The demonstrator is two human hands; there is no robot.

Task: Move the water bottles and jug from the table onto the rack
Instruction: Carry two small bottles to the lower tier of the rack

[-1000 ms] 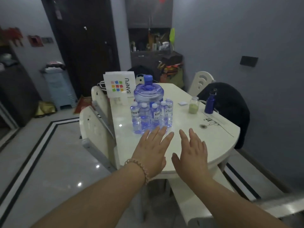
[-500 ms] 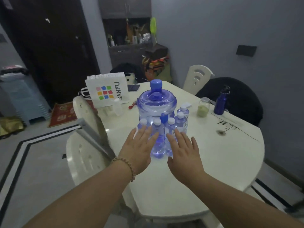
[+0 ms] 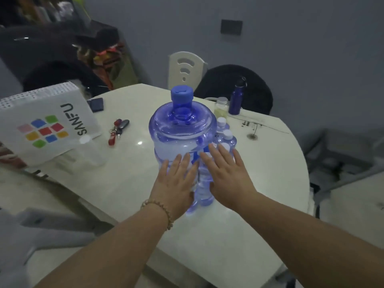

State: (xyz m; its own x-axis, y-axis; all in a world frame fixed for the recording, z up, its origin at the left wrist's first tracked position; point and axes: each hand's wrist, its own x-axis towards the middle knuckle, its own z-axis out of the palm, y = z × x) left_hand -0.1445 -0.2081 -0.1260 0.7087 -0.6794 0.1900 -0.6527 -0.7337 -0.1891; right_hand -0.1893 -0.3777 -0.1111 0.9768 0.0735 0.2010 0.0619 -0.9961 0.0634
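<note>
Right, head view: I see the jug (image 3: 182, 138) upright mid-bench (image 3: 270, 173), long axis vertical, blue cap up. Small water bottles (image 3: 204, 188) upright, touching its near-right side, mostly hidden behind my hands; count unclear. Left hand (image 3: 176, 183) and right hand (image 3: 226, 175) flat, fingers spread, each grip released, grasping nothing. Left side blurred.
</note>
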